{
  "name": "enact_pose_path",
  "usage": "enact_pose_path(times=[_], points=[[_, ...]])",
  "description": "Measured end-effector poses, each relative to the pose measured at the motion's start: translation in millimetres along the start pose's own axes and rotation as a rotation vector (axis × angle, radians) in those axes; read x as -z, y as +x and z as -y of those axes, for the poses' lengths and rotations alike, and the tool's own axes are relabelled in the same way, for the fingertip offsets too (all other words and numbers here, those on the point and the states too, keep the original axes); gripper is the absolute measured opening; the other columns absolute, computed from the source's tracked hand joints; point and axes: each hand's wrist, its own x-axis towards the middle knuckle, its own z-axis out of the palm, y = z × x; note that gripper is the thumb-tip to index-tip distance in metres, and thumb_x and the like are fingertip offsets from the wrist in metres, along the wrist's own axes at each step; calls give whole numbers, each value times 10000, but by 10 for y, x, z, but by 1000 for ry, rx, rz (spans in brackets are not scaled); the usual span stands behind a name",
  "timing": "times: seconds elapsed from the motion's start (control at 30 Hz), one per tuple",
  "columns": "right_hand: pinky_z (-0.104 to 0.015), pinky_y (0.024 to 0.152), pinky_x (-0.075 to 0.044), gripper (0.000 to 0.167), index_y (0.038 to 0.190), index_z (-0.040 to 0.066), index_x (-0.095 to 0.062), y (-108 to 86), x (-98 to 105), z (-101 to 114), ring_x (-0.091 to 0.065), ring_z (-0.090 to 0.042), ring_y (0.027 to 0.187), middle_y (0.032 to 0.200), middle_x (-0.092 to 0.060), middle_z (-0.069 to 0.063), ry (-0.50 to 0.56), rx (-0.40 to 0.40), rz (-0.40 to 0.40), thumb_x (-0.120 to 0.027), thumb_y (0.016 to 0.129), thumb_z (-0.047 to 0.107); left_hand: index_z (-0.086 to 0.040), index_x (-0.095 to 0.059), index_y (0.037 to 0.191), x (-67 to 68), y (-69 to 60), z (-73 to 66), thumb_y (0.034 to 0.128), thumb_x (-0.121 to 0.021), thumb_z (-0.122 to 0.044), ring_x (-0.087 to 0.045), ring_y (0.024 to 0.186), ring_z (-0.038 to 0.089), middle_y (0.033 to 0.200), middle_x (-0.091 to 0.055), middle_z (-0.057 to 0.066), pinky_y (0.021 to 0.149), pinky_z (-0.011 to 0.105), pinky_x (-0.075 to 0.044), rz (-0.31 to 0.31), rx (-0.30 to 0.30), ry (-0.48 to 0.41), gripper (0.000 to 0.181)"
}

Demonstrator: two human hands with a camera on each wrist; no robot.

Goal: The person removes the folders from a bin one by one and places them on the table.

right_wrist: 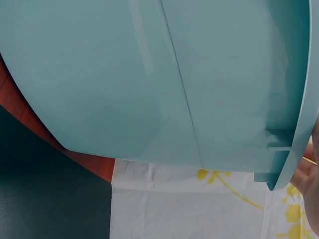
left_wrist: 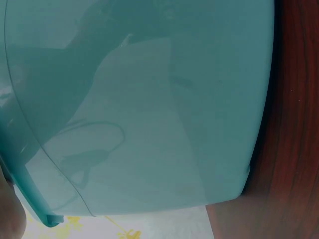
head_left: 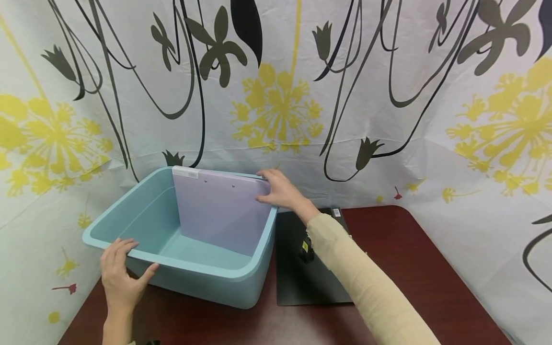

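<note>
A light blue plastic tub (head_left: 189,278) sits on the table's left side. Inside it, a flat lilac folder (head_left: 222,211) with two small rivets and a white label stands upright against the far wall. My left hand (head_left: 120,275) holds the tub's near left rim, fingers over the edge and thumb outside. At the far right corner my right hand (head_left: 282,189) grips the rim, its thumb in front of the folder's upper corner. In the left wrist view the tub wall (left_wrist: 149,124) fills most of the picture. The right wrist view shows the tub's outer side (right_wrist: 124,89) and rim.
A flat black thing (head_left: 286,268) with a barcode label lies right of the tub, partly under my right sleeve (head_left: 366,273). On it is a small black object (head_left: 306,252) with a yellow sticker. The dark red table (head_left: 414,268) meets a flower-patterned cloth (head_left: 276,48) behind.
</note>
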Motion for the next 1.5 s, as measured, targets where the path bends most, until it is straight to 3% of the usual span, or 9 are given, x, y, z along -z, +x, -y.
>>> enact_pose_path(times=[0.23,0.73,1.17,1.33,1.5], points=[[-398,951,-379,620,1296,70,-458,25,7,35,-445,-246,1161,1261,-490,-114,-46,-32,60,-695,776,308,95,-591,967,-11,-13,12,671,-579,-712,-404,1073,505,1011,-552,277,1039,486,-204,-12,-1,-6,860],[-370,892,-413,514,1244,68,-517,78,-6,81,-485,-230,1083,1151,-547,-103,-48,0,102,-708,774,150,98,-587,974,16,11,-23,687,-596,-682,-402,1093,494,1007,-545,274,1043,480,-202,-4,-10,-5,831],[-337,822,-449,469,1239,88,-506,121,-7,126,-548,-205,1007,1153,-568,-99,33,-22,217,-675,803,126,90,-592,974,-7,-8,4,674,-593,-697,-406,1094,488,1009,-549,272,1043,478,-203,-13,-3,-5,843],[-344,808,-447,414,1229,86,-491,110,-16,159,-544,-208,979,1114,-569,-101,44,13,210,-611,833,85,92,-592,977,-1,-8,3,677,-594,-693,-405,1111,476,1011,-548,273,1043,473,-204,-13,-2,-5,841],[-314,728,-442,388,1213,87,-487,74,-39,159,-535,-190,869,1061,-573,-106,97,41,152,-569,836,46,94,-590,978,6,0,4,678,-602,-684,-410,1127,458,1012,-549,269,1043,473,-203,-10,-6,-8,834]])
